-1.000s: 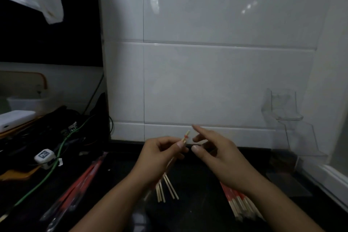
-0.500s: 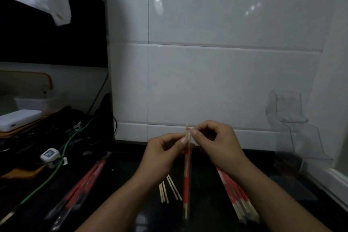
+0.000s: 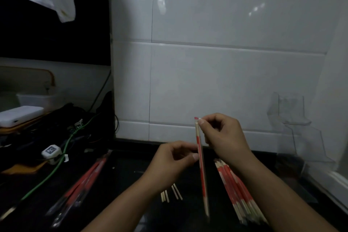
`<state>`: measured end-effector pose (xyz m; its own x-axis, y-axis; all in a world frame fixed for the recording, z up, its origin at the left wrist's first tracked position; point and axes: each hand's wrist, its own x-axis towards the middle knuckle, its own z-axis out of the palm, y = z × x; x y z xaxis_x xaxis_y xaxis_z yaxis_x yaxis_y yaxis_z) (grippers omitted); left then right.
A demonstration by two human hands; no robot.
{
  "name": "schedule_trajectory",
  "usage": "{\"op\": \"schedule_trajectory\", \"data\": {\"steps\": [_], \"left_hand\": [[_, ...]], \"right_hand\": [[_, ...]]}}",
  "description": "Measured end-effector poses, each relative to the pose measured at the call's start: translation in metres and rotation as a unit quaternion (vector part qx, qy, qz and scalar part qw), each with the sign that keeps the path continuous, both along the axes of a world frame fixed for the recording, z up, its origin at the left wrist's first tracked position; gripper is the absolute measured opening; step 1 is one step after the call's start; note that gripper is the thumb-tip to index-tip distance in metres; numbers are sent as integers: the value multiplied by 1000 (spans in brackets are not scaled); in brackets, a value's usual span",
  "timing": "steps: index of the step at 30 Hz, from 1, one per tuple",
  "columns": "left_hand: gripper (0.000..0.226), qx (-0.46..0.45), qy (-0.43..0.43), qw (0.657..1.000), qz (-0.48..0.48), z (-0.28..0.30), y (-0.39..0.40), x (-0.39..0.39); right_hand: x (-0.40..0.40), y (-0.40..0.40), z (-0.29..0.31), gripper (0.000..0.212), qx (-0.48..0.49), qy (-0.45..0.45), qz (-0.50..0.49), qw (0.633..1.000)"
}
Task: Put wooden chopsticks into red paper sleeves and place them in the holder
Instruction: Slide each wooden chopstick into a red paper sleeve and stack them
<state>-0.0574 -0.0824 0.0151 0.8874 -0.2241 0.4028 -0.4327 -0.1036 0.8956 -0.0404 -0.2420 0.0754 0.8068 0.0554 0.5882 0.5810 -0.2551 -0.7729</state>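
Item: sleeved chopsticks [image 3: 201,165], wooden, in a red paper sleeve; held nearly upright above the dark bench [image 3: 128,171], wooden tips pointing down toward the viewer.
Right hand [image 3: 224,137]: fingers [image 3: 202,121] curled, pinching the top end of the sleeve between thumb and forefinger.
Left hand [image 3: 173,162]: fingers curled, thumb tip touching the sleeve partway down its left side; whether it truly grips cannot be told.
Stock, right: pile of sleeved pairs [image 3: 237,186] flat on the bench, partly under the right forearm.
Stock, centre: bare chopsticks [image 3: 171,194] lying on the bench below the left wrist.
Stock, left: packet of red sleeves [image 3: 82,181] in clear wrap, lying diagonally.
Holder: clear stepped holder [image 3: 299,133] against the tiled wall [image 3: 216,73], right of the right hand, apart from it.
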Motion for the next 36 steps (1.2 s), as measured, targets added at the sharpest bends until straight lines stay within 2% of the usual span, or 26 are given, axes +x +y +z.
{"op": "schedule_trajectory", "data": {"steps": [3,7,11,13,15,17,20,22,24,26,27,29,30,32,34,36], "left_hand": [[10,27,-1,1000,1,-3,-3,1],[8,2,15,1000,7,-9,-14,2],[6,16,35,999,1,-16,-20,5],[4,-16,36,999,27,-17,-23,7],[6,-74,51,994,60,-17,-25,9],[8,-123,78,986,81,-20,-26,12],[13,-94,94,985,106,-28,-31,15],[12,-84,90,987,102,-33,-37,17],[13,-29,60,992,109,-39,-40,20],[25,117,12,983,142,-45,-34,25],[34,220,-16,961,168,-47,-28,28],[50,415,-52,884,208,-56,-13,32],[56,478,-39,852,210,-62,-8,33],[69,546,32,816,188,-75,1,34],[88,550,89,814,167,-86,6,34],[106,551,92,815,154,-92,9,36]], "right_hand": [[-2,-1,-6,11,18,23,10,1000],[3,-3,-27,14,79,63,-4,995],[9,-9,-46,15,96,90,-3,991],[7,-12,-55,11,113,100,5,989],[-4,-17,-70,9,82,131,29,988],[-21,-19,-94,9,11,171,50,984],[-39,-20,-123,6,4,249,35,968],[-37,-22,-131,9,22,263,2,965],[-30,-28,-128,11,21,249,-35,968],[-18,-41,-122,12,10,221,-88,971],[-11,-50,-118,13,0,209,-117,971],[1,-67,-112,13,-34,197,-168,965],[7,-75,-111,13,-64,197,-188,960],[16,-91,-112,13,-148,213,-228,939],[23,-107,-118,23,-227,232,-271,906],[24,-116,-124,28,-308,236,-299,872]]}}
